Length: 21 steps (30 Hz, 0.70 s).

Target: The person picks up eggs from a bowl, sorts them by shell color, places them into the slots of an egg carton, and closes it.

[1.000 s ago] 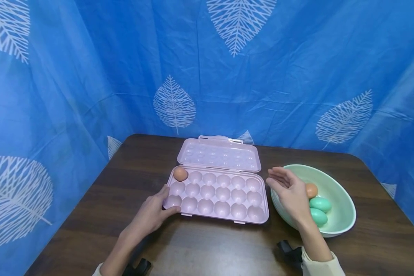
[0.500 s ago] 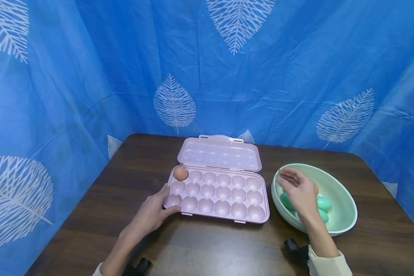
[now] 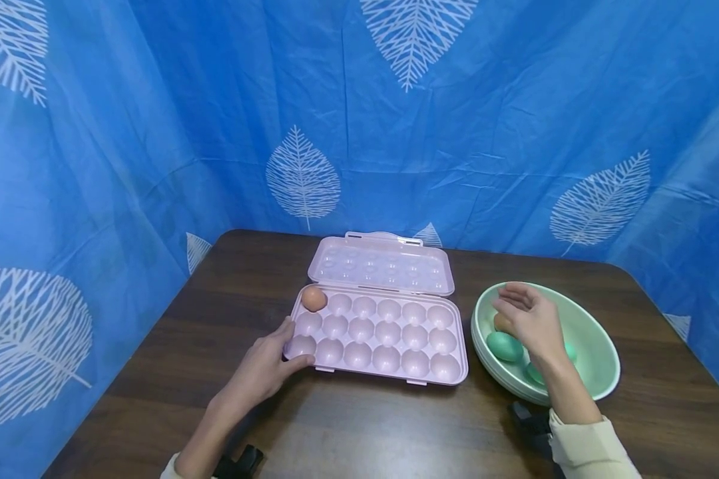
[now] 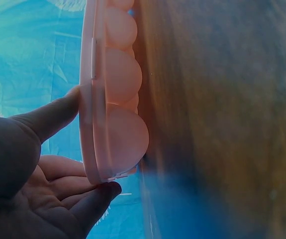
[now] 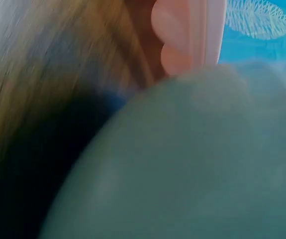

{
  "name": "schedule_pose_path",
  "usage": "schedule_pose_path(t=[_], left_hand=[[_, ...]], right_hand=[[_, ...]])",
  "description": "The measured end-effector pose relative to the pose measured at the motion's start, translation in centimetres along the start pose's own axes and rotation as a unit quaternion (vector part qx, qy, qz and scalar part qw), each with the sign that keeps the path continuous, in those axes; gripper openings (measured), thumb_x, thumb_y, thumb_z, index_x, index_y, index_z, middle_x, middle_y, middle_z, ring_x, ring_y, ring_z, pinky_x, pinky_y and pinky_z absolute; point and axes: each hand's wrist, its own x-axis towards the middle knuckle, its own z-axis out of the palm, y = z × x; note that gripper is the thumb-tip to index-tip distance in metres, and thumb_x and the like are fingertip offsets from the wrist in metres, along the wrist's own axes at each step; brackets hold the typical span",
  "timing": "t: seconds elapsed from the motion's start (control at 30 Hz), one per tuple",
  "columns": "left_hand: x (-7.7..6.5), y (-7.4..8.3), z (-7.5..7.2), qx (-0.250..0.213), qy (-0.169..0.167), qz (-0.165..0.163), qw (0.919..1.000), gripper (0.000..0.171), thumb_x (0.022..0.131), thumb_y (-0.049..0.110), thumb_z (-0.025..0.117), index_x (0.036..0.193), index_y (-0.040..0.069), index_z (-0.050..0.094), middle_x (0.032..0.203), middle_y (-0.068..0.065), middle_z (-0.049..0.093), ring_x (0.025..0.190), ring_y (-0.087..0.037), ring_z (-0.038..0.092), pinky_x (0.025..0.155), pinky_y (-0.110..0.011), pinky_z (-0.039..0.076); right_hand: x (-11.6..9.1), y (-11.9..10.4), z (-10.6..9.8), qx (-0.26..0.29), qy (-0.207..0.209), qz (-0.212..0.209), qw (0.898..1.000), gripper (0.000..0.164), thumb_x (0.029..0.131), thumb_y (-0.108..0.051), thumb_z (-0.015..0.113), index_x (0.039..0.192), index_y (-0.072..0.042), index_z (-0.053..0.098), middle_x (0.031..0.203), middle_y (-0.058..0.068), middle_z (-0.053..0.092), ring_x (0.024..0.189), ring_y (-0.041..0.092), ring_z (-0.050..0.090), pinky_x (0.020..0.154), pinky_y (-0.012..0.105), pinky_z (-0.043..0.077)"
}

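My left hand (image 3: pixel 263 366) grips the left front corner of a pale pink plastic egg tray (image 3: pixel 371 384). In the left wrist view the thumb lies against the rim of the tray (image 4: pixel 99 119), the fingers around its end. One brown egg (image 3: pixel 314 299) sits in the back left cup. My right hand (image 3: pixel 536 326) hovers over a pale green bowl (image 3: pixel 602 366), fingers loosely bent and nothing seen in them. Below it lie a brown egg (image 3: pixel 503 324) and several green eggs (image 3: pixel 504 346), partly covered by the hand. The right wrist view shows only the outside of the bowl (image 5: pixel 182 159), blurred.
The tray's hinged lid (image 3: pixel 380 266) lies folded back behind it. Both stand on a dark wooden table (image 3: pixel 359 426). A blue curtain (image 3: pixel 485 133) with white leaf prints hangs behind and at the sides.
My right hand has moved right, from the bowl's left rim to over its inside, uncovering eggs on the left. The left hand and the tray have stayed put.
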Motion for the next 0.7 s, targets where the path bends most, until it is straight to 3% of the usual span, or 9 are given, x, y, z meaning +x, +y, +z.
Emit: schedule_pose_path(t=[0.13,0.23,0.43,0.7], left_hand=[[-0.02,-0.01,0.04,0.003,0.002,0.001,1.0000,0.084,0.079,0.037,0.070,0.139,-0.005,0.030,0.144,-0.023,0.025,0.129,-0.034,0.030,0.101,-0.046,0.029],[-0.04,0.03,0.03,0.003,0.003,0.000,1.0000,0.084,0.079,0.037,0.071,0.139,-0.005,0.030,0.143,-0.023,0.026,0.129,-0.034,0.030,0.100,-0.046,0.029],[0.02,0.05,0.00,0.001,0.003,-0.004,1.0000,0.083,0.079,0.037,0.070,0.139,-0.005,0.031,0.144,-0.022,0.026,0.129,-0.034,0.029,0.101,-0.046,0.029],[-0.02,0.10,-0.01,-0.001,0.001,-0.014,0.9999,0.083,0.079,0.037,0.070,0.139,-0.004,0.030,0.144,-0.022,0.025,0.129,-0.034,0.029,0.101,-0.047,0.028]], right_hand=[[0.21,-0.20,-0.55,-0.019,-0.002,0.041,0.999,0.048,0.089,-0.018,0.060,0.128,0.006,0.045,0.123,0.025,0.051,0.087,-0.007,0.052,0.072,0.014,0.048],[0.46,-0.17,-0.72,-0.019,-0.005,0.064,0.998,0.049,0.089,-0.018,0.059,0.129,0.006,0.044,0.124,0.025,0.050,0.085,-0.007,0.051,0.073,0.016,0.048],[0.63,-0.18,-0.77,-0.037,-0.021,0.071,0.997,0.051,0.089,-0.019,0.060,0.129,0.007,0.043,0.124,0.025,0.051,0.098,0.010,0.054,0.075,0.016,0.047],[0.38,-0.08,-0.94,-0.035,-0.035,0.074,0.996,0.051,0.090,-0.016,0.057,0.132,0.008,0.039,0.126,0.025,0.050,0.107,0.021,0.052,0.075,0.013,0.045]])
